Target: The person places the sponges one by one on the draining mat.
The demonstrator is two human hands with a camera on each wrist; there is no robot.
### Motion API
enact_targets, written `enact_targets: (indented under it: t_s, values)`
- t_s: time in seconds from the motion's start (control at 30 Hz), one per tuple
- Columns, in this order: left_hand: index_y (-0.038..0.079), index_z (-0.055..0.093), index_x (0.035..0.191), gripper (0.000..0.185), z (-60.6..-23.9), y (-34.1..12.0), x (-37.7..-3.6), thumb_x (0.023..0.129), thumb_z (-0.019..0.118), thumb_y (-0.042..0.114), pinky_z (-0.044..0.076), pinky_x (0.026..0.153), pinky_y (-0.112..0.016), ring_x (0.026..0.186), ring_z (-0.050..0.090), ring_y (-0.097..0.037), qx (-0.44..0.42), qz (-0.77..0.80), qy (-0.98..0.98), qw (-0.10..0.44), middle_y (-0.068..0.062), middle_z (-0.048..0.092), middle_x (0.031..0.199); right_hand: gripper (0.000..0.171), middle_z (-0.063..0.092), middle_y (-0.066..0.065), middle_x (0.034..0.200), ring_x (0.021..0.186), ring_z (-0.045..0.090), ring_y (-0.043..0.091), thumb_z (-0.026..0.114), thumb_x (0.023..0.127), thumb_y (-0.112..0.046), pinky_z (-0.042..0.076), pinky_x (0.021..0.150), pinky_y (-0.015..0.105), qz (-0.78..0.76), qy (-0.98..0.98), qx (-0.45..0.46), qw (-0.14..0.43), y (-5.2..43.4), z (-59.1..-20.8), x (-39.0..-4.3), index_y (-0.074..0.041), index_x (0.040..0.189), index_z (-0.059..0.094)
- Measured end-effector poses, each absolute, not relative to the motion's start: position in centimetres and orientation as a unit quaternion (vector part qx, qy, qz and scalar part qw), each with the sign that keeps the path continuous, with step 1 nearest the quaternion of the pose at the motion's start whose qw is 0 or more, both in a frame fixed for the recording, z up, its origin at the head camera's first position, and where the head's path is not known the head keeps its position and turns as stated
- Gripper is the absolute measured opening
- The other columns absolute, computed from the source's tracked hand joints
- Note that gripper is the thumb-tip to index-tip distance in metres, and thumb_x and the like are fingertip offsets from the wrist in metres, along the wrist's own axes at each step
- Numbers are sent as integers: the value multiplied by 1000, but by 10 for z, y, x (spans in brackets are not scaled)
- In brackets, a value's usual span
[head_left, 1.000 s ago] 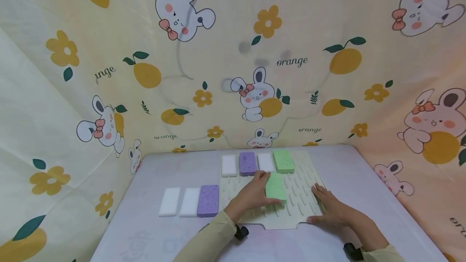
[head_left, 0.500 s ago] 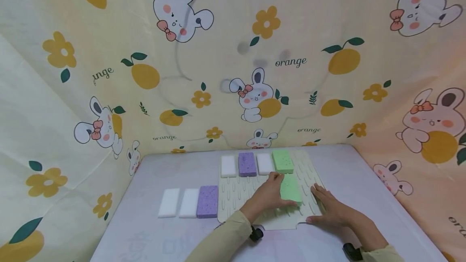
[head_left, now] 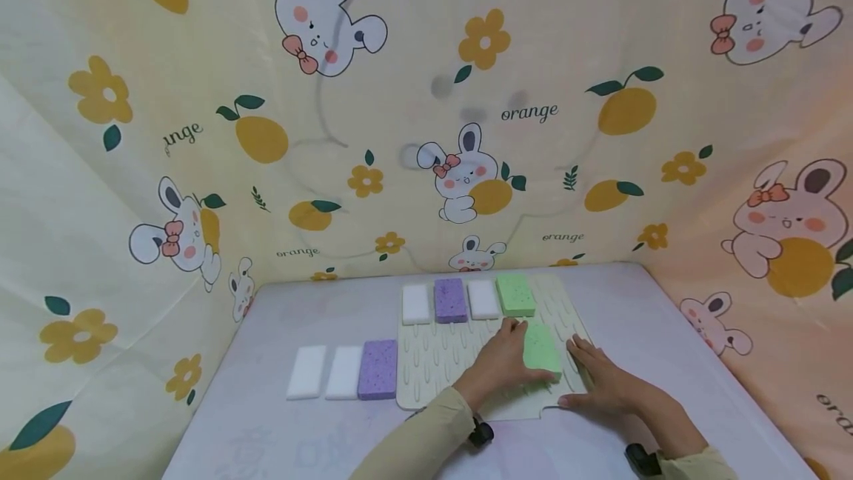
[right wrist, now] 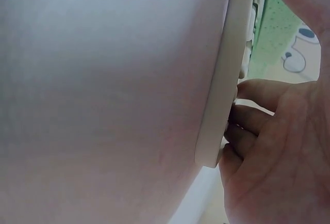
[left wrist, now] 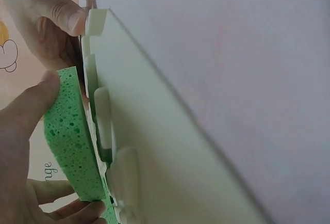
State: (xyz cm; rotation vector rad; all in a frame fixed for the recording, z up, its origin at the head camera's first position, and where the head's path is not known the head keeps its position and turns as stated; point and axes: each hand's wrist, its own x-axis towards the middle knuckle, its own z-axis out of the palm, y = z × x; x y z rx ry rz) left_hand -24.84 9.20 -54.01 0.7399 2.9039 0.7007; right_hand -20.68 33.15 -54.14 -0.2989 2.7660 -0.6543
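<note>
A cream ribbed mat (head_left: 440, 361) lies on the lilac table. Along the mat's far edge sit a white sponge (head_left: 416, 304), a purple sponge (head_left: 450, 299), a second white sponge (head_left: 483, 299) and a green sponge (head_left: 516, 295). My left hand (head_left: 506, 358) grips another green sponge (head_left: 543, 350) on the mat, just in front of the far green one. The left wrist view shows my thumb and fingers round this green sponge (left wrist: 67, 141) above the mat's ribs (left wrist: 124, 177). At the mat's right edge, my right hand (head_left: 596, 376) rests flat with its fingers straight.
Two white sponges (head_left: 307, 372) (head_left: 343, 372) and a purple sponge (head_left: 378, 369) lie in a row on the table (head_left: 280, 435), left of the mat. A printed cloth backdrop (head_left: 426, 132) walls in the table at the back and on both sides.
My left hand has carried the green sponge rightward across the mat, from its middle to a spot in front of the far green sponge. My right hand has stayed put.
</note>
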Motion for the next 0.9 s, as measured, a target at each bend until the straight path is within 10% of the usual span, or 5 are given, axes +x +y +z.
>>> enact_targets:
  t_s: [0.9]
  values:
    - [11, 36, 167, 118, -542, 75, -246, 80, 80, 77, 48, 119, -32, 148, 49, -20, 250, 215, 944, 27, -5, 41, 167, 124, 15, 35, 172, 151, 12, 69, 88, 82, -61, 26, 115, 86, -225, 959, -114, 128, 330, -540, -206, 4, 167, 26]
